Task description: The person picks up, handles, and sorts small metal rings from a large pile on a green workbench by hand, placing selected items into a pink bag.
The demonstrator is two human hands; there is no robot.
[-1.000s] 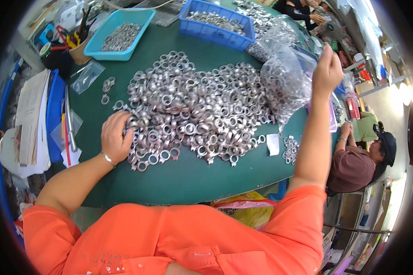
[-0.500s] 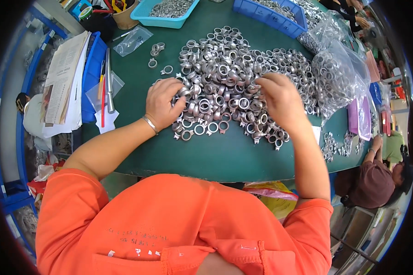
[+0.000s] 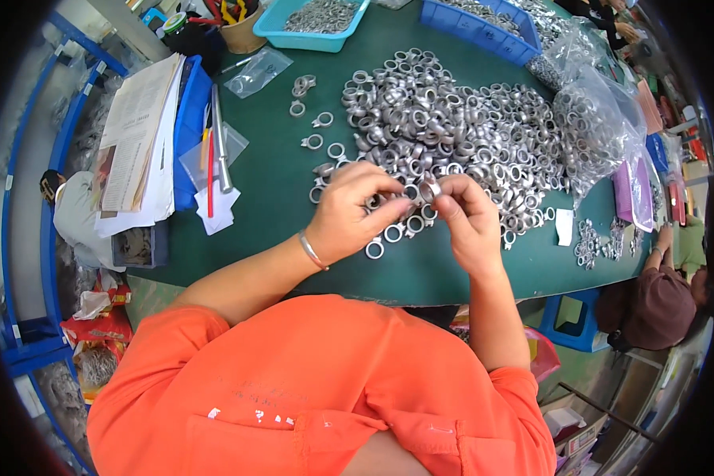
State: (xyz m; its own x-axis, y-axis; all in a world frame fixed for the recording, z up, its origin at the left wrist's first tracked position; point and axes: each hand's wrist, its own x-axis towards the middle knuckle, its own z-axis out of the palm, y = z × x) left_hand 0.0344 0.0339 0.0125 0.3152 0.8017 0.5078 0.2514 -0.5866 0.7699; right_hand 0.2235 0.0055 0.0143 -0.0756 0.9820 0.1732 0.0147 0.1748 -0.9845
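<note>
- The left hand (image 3: 349, 214) and right hand (image 3: 468, 218) pinch one metal ring fitting (image 3: 429, 190) between their fingertips, at the near edge of the ring pile (image 3: 460, 135).
- The pile looks barely reduced.
- A few rings lie apart, left of the pile.
- Most of the work seems left.

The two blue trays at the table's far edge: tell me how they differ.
The left tray is light turquoise with solid walls; the right tray is darker blue with slotted walls. The left stands beside a cup of tools; the right beside clear bags. Both hold silvery metal parts.
</note>
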